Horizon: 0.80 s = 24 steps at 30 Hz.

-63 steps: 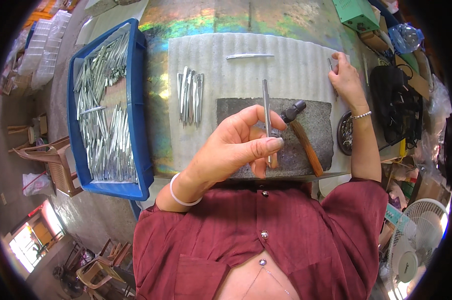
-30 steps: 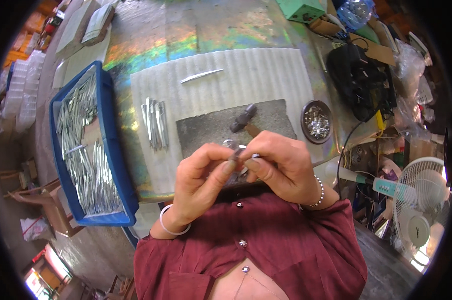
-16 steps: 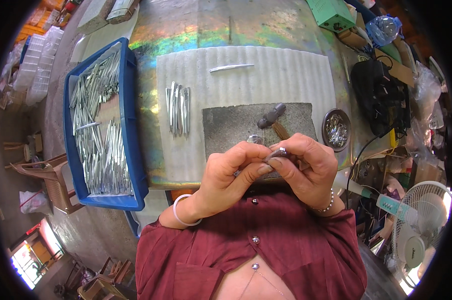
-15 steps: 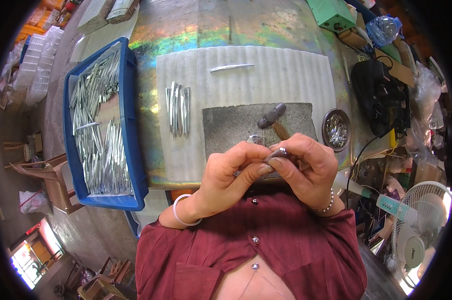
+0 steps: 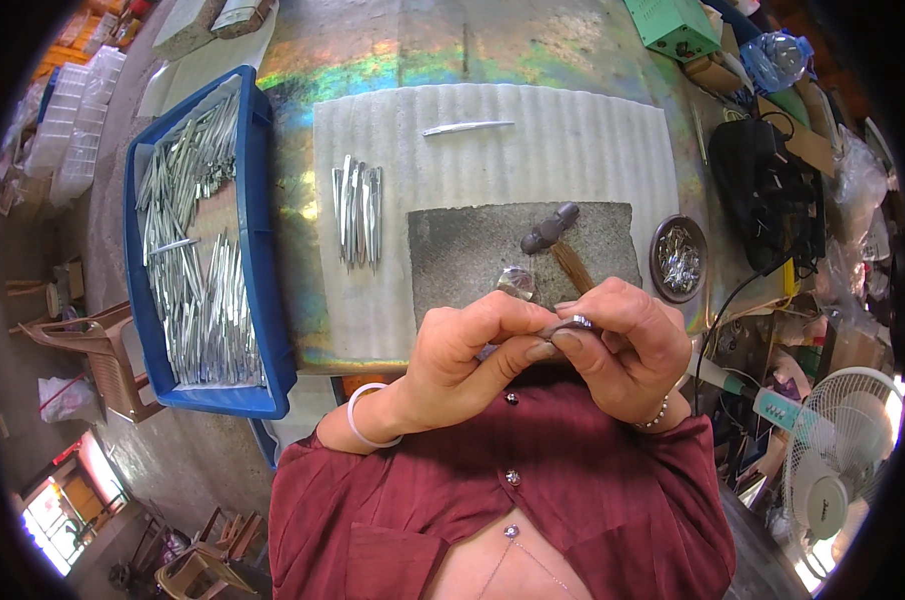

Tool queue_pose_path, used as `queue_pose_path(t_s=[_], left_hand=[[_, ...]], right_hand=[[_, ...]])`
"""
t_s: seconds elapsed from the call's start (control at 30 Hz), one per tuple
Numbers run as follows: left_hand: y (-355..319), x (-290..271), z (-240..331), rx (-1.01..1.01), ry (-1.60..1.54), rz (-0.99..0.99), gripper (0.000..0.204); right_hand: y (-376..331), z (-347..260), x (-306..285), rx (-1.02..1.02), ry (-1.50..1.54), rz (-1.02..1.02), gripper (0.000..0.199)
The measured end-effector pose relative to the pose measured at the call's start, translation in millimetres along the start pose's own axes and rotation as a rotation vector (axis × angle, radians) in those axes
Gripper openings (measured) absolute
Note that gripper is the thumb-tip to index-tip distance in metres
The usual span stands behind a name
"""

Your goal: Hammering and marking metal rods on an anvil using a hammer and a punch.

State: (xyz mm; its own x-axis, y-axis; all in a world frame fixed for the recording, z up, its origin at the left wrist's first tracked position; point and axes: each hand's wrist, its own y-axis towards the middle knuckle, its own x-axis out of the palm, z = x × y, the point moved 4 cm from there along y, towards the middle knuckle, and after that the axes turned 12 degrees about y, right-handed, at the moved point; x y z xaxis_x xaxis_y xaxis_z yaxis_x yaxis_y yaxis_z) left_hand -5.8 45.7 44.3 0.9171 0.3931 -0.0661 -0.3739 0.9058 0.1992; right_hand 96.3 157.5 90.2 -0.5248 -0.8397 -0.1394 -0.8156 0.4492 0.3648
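My left hand [image 5: 473, 355] and my right hand [image 5: 628, 345] meet close to my chest, fingers pinched together on a small silver metal piece [image 5: 570, 324]. Most of the piece is hidden by my fingertips. Just beyond my hands a hammer [image 5: 553, 240] with a wooden handle lies on a dark grey stone slab [image 5: 463, 250]. A small shiny metal block [image 5: 518, 283] rests on the slab next to the hammer handle.
A blue tray [image 5: 263, 270] full of thin metal strips stands at the left. A small bundle of strips [image 5: 358, 210] and a single strip [image 5: 468, 127] lie on the white ribbed mat [image 5: 593, 150]. A round dish [image 5: 679, 260] of small parts sits at the right.
My left hand held a metal strip upright while my right reached toward the dish. Since then both hands have come together near my chest and stayed pinched on the small piece.
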Motion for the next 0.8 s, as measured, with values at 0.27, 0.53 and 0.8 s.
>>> queue_pose_path(t_s=[0.27, 0.53, 0.8], left_hand=[[-2.2, 0.7, -1.1, 0.025, 0.029, 0.023, 0.015], [-1.0, -1.0, -1.4, -0.113, 0.084, -0.011, 0.007], [7.8, -2.3, -19.8, -0.591, -0.272, -0.231, 0.016]], right_hand=[[0.8, -2.3, 1.7, -0.033, -0.035, -0.030, 0.016], [-6.8, 21.0, 4.6, 0.487, 0.199, 0.044, 0.010], [-6.6, 66.9, 12.3, 0.797, 0.725, 0.153, 0.018]])
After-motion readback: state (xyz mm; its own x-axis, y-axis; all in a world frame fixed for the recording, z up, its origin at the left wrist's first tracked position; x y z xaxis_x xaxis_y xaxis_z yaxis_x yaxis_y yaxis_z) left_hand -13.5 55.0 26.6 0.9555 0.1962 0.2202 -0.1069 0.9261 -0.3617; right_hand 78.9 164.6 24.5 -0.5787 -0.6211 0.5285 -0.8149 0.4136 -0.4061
